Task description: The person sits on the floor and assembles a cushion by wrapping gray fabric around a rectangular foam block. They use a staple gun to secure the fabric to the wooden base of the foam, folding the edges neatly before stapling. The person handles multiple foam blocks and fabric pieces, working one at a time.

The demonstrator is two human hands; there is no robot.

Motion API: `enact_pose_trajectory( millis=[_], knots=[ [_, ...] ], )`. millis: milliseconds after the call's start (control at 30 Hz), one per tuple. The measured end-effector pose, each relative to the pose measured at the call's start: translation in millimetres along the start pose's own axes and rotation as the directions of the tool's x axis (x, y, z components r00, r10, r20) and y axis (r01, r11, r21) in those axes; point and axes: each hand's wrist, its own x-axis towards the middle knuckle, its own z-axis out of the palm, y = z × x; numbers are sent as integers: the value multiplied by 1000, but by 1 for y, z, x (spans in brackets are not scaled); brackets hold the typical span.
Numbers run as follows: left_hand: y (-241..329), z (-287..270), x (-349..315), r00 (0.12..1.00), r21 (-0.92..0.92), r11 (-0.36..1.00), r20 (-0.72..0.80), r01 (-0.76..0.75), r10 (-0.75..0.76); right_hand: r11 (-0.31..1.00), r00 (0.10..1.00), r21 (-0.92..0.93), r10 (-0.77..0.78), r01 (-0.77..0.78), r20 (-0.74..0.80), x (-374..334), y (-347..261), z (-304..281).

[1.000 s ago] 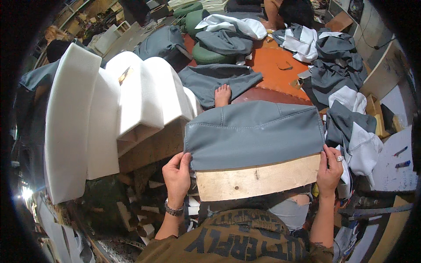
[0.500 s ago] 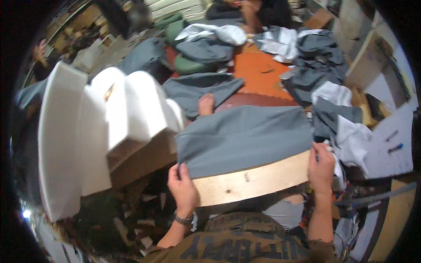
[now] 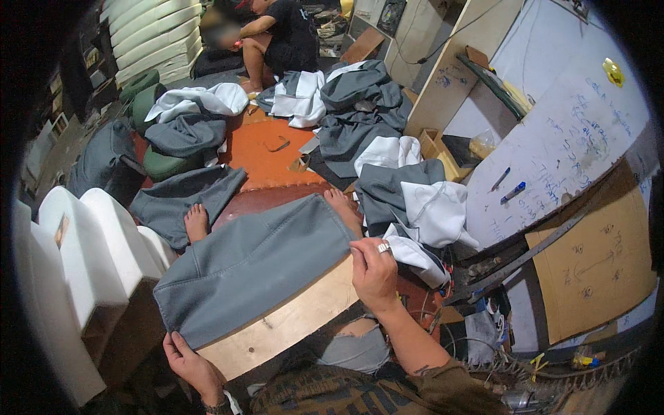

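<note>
A grey stitched fabric cover [image 3: 256, 266] is drawn over most of a pale wooden board [image 3: 277, 335] in front of me. The board's near strip, with a dark knot in it, stays bare. My left hand [image 3: 195, 365] pinches the cover's edge at the near left corner, thumb on top. At the right end my right hand [image 3: 375, 273], with a ring on one finger, grips the cover's edge against the board. Cover and board slant, the right end farther away. What lies inside the cover is hidden.
White foam-padded pieces [image 3: 104, 242] stand at the left. Grey and white cloth covers [image 3: 366, 121] lie in heaps beyond, around an orange sheet [image 3: 266, 155]. My bare foot [image 3: 196, 221] rests on grey fabric. A person in black [image 3: 277, 41] sits at the back. A cardboard sheet [image 3: 595, 256] leans right.
My view has swung to the right, so everything appears farther left. The cover and board now slant more steeply. Both hands keep their hold at the two ends.
</note>
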Motion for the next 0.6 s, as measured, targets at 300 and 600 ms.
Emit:
enact_pose_trajectory(
  millis=[300,600],
  knots=[
    [4,6,8,966,-102,987,239,123,-95,574,743,472,515,-669,427,11,29,6],
    [-8,6,10,941,-81,987,322,141,-108,497,599,369,461,-785,655,49,42,8]
  ],
)
